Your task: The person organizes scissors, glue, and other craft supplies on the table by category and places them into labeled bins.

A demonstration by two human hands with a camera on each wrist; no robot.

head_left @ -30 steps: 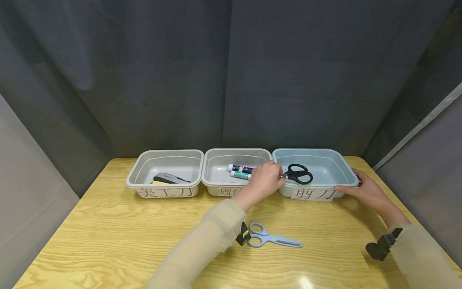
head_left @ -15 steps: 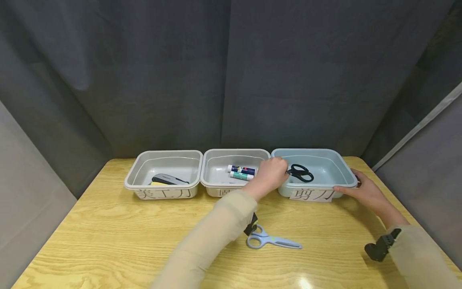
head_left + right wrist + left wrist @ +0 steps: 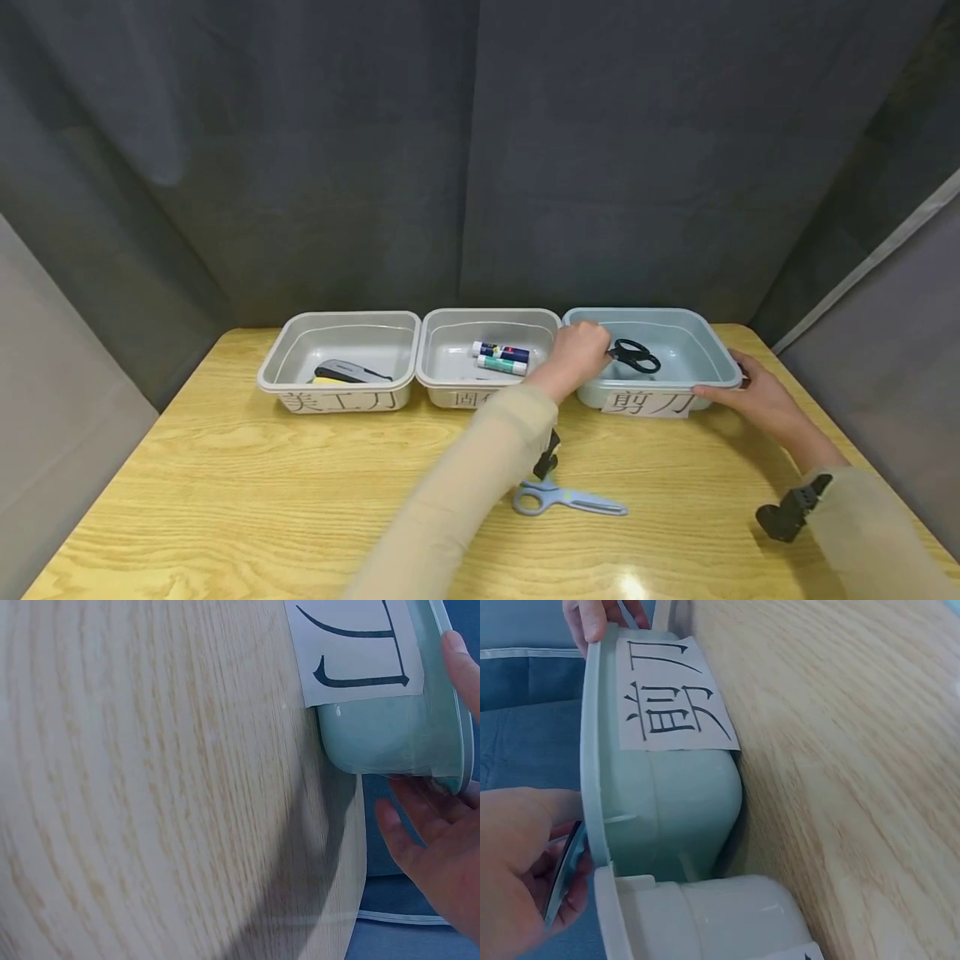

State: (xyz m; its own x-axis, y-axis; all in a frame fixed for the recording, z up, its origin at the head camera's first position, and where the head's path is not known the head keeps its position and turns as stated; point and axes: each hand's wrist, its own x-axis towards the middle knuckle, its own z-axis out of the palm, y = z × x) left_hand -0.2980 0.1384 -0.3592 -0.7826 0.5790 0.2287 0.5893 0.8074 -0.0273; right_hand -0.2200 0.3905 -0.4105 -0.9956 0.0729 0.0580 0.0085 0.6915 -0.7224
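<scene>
My left hand (image 3: pixel 581 354) holds black-handled scissors (image 3: pixel 636 356) by the blade end, over the left part of the pale blue bin (image 3: pixel 678 333). Their handles point right, inside the bin's outline in the head view. In the left wrist view, a strip of the blade (image 3: pixel 564 874) shows between the fingers, beside the bin's rim. My right hand (image 3: pixel 761 400) grips the bin's right end, thumb at the front rim and fingers round the side. Light blue scissors (image 3: pixel 570 497) lie on the table, one handle loop partly behind the left wrist's camera.
The grey middle bin (image 3: pixel 450 333) holds two glue sticks (image 3: pixel 501 358). In the left grey bin (image 3: pixel 300 333) lies a utility knife (image 3: pixel 352 371) with something yellow beside it. Paper labels are on the bins' fronts. A dark curtain (image 3: pixel 360 167) hangs behind the wooden table (image 3: pixel 247 500).
My left hand has moved right with the black-handled scissors, from the joint between the bins to over the blue bin. The right hand stays at the bin's end.
</scene>
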